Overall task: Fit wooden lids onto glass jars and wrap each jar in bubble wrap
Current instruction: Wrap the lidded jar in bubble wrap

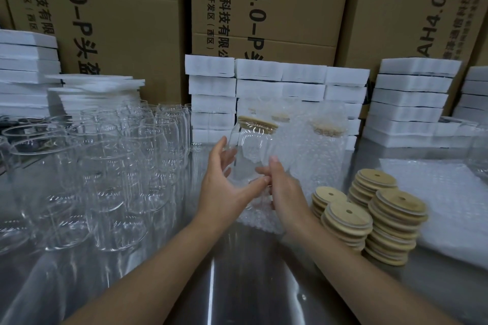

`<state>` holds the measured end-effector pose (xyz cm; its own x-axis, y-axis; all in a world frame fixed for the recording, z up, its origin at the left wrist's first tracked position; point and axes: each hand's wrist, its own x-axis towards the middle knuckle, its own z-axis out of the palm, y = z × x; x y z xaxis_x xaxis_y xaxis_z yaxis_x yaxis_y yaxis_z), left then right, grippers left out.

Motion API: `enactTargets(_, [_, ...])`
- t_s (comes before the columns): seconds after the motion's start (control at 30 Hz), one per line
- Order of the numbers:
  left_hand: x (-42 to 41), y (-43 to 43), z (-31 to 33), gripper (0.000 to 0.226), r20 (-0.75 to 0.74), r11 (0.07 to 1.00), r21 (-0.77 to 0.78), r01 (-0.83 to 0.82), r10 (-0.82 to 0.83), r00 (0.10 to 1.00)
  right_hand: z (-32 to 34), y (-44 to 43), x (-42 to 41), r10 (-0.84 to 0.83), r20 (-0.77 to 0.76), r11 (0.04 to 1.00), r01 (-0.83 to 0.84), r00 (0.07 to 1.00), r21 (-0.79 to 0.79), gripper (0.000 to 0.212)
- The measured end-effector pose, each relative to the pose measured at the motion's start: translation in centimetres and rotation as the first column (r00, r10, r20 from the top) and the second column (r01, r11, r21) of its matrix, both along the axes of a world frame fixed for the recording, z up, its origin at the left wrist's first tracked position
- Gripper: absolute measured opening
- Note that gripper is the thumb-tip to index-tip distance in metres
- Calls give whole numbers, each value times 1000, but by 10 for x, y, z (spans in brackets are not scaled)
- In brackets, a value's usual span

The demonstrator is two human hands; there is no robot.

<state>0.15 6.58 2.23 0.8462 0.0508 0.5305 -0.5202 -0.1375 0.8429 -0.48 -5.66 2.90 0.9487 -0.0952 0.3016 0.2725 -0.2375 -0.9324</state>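
At frame centre the left hand (224,185) cups the wooden-lidded clear glass jar (250,145), the right hand (286,192) curls at its base, hold unclear; wrapping step: next, roll the transparent bubble-wrap sheet (260,220) around it.

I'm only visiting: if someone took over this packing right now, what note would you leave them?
Hands: left hand and right hand hold one lidded jar between them, tilted, above a bubble wrap sheet on the steel table.
Done: its wooden lid is on; at least two wrapped jars stand behind.
Left: wrap this jar. Then fit the many bare jars on the left with lids from the lid stacks on the right, and wrap them using the spare wrap far right.
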Motion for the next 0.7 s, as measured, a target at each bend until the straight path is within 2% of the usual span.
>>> enactTargets(0.13, [1,1,0,108,20,998,56,26,-27,999,2,2,-5,39,-15,995,-40,999,-90,80])
enactTargets(0.2, [0,2,1,109,46,991,135,22,-29,999,5,1,-3,19,-60,999,-21,998,-41,81])
enactTargets(0.3, [-3,4,3,96,73,974,219,53,-70,995,9,-5,0,-15,-71,1000,17,997,22,70])
enactTargets(0.37, [-3,4,3,84,86,983,180,39,-56,995,11,-8,2,-82,-34,996,83,996,34,66])
enactTargets(0.47, [7,6,1,65,64,992,58,-108,105,992,13,-11,2,-169,53,985,167,984,46,67])
enactTargets(0.53, [13,7,2,51,-54,982,-23,-185,184,981,13,-11,2,-197,99,980,192,975,59,69])
enactTargets(0.57, [15,8,2,46,-149,982,-54,-183,173,974,12,-11,2,-205,113,978,199,972,61,70])
enactTargets(0.63, [17,6,1,35,-320,989,-91,-117,82,944,11,-11,2,-210,125,977,204,970,58,71])
enactTargets(0.7, [15,4,1,23,-375,991,-122,-51,2,927,10,-11,3,-208,133,978,204,969,44,71])
